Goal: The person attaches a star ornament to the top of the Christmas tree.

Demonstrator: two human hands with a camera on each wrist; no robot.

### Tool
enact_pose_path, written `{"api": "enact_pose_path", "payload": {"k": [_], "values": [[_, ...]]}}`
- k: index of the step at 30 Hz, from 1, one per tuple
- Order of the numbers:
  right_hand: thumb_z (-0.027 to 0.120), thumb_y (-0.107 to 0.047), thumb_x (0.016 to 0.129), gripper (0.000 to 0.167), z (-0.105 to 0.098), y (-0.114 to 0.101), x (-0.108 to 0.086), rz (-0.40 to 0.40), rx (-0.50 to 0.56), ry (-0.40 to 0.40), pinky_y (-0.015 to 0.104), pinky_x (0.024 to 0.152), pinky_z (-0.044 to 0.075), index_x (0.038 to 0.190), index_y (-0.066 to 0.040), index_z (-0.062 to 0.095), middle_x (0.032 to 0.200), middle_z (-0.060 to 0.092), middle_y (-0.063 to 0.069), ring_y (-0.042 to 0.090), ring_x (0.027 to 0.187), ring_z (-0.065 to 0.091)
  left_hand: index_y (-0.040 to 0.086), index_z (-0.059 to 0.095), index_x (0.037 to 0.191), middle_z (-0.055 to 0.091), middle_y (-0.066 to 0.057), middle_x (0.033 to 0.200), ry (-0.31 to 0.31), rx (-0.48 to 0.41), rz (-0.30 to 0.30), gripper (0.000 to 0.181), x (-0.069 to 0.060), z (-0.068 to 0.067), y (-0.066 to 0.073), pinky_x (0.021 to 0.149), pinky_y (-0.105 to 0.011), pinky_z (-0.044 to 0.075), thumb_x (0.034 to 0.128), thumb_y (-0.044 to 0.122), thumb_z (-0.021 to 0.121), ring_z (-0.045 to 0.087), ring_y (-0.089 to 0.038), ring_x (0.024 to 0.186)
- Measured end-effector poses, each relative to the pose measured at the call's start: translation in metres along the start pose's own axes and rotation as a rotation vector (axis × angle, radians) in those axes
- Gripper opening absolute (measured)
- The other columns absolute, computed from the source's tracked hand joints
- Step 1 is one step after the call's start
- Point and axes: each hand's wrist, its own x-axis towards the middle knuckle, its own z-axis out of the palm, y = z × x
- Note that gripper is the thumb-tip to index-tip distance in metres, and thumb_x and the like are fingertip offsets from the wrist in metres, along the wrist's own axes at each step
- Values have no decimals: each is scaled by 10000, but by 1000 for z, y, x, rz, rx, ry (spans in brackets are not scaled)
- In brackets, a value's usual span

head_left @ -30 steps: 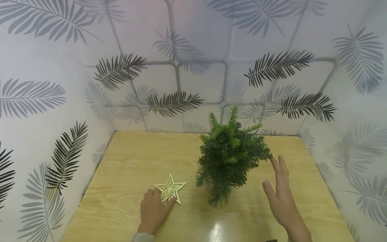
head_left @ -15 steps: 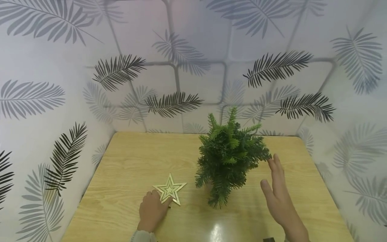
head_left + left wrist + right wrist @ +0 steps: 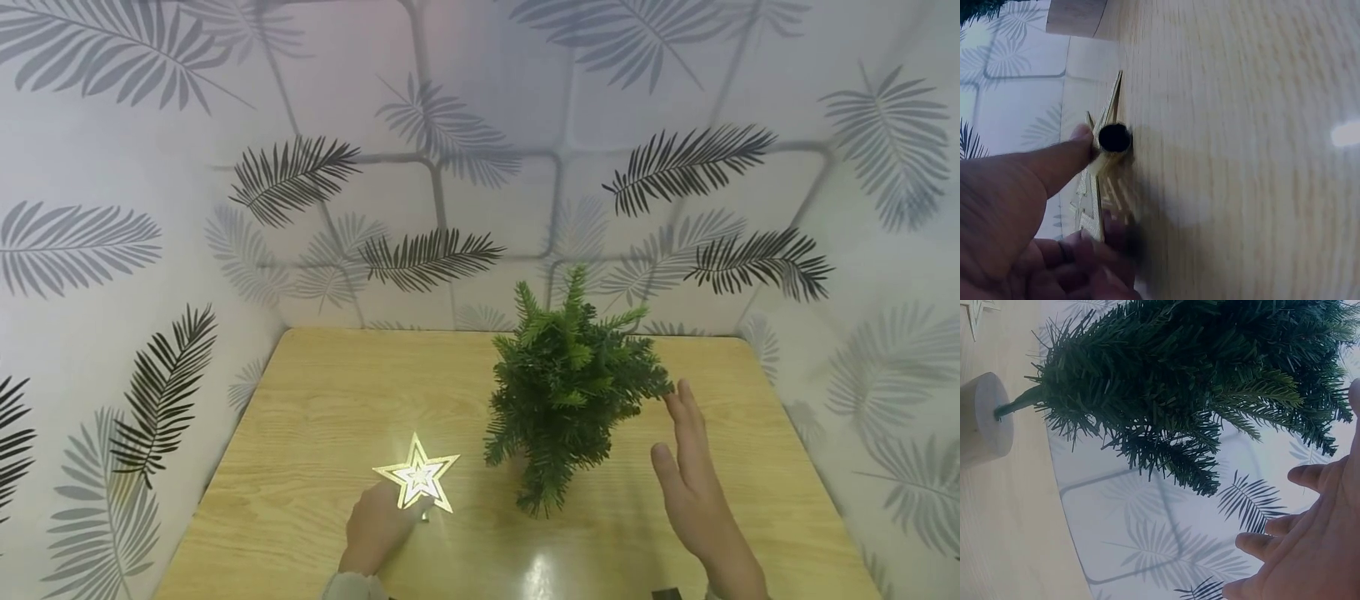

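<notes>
1. Mainly showing a gold star [image 3: 417, 477] at near left of centre, a green needle-leaved tree [image 3: 570, 383] to its right, and a person's two bare hands, all at a pale wood-grain counter [image 3: 300, 375].
2. Pinching the star at its near left side with the left hand [image 3: 375, 521], grip narrow, thumb against the star and fingers curled round its left part.
3. Facing mostly upward, gleaming white at the star's middle; cannot tell contact with the counter from a slight gap.
4. Jutting from behind the star, close beside the thumb in the left wrist view: a short tube [image 3: 1114, 138] with a dark round end.
5. Raising the right hand [image 3: 693, 496] at near right, grip wide, fingers extended and thumb apart, fingertips right by the tree's right-hand branch tips; cannot tell touching from nearly touching.
6. Rising from a round wooden base [image 3: 996, 415] on a thin green trunk [image 3: 1019, 403]: the tree, upright.
7. Showing at near left, a pale sleeve [image 3: 352, 586]; on the far side, a wall [image 3: 495, 204] printed with feathery leaves.
</notes>
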Motion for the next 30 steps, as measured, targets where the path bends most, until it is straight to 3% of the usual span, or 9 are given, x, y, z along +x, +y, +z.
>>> {"api": "enact_pose_path", "payload": {"k": [3, 9, 13, 16, 19, 24, 30], "values": [[362, -142, 1130, 612, 0, 0, 0, -5, 5, 9, 821, 1077, -27, 1667, -170, 69, 1720, -110, 3, 354, 1553, -125, 141, 485, 664, 448, 35, 598, -32, -37, -23, 527, 2, 0, -5, 464, -245, 333, 873, 524, 781, 382, -110, 502], [356, -148, 1129, 597, -1, 3, -1, -5, 8, 15, 829, 1068, -36, 1667, -183, 100, 1722, -95, 18, 364, 1552, -118, 126, 530, 650, 515, 30, 607, -107, -203, 15, 444, 6, -1, -20, 489, -231, 383, 905, 376, 792, 430, -105, 516], [353, -155, 1133, 569, -4, 6, -3, 9, 8, 10, 848, 1049, -21, 1662, -175, 146, 1721, -96, 22, 387, 1549, -117, 73, 591, 678, 575, 10, 598, -213, -354, 15, 385, 4, -5, -25, 487, -205, 436, 937, 290, 776, 480, -87, 502], [349, -164, 1136, 548, -6, 7, -4, 14, 9, 8, 854, 1042, -16, 1656, -168, 180, 1722, -94, 16, 382, 1550, -119, 15, 698, 808, 623, -3, 629, -285, -458, -17, 289, 2, -8, -25, 512, -210, 476, 954, 255, 764, 530, -88, 528], [346, -173, 1136, 530, -8, 6, -3, 7, 9, 10, 854, 1042, -19, 1650, -166, 214, 1723, -83, 16, 368, 1554, -116, 1, 719, 866, 580, 28, 600, -311, -488, -20, 273, 0, -10, -25, 518, -209, 460, 968, 253, 748, 499, -82, 529], [372, -168, 1128, 520, -10, 3, -2, -18, 0, 20, 853, 1045, -14, 1637, -162, 262, 1724, -54, 23, 361, 1558, -85, 15, 632, 760, 488, 54, 580, -336, -519, 4, 356, -4, -11, -23, 539, -194, 453, 980, 278, 728, 441, -86, 541], [398, -168, 1122, 519, -11, -2, -1, -35, -14, 30, 857, 1043, 12, 1625, -120, 280, 1726, -27, 17, 375, 1558, -46, -10, 711, 878, 572, 18, 640, -369, -575, 24, 323, -6, -13, -22, 515, -170, 426, 1015, 281, 678, 410, -69, 536]]}}
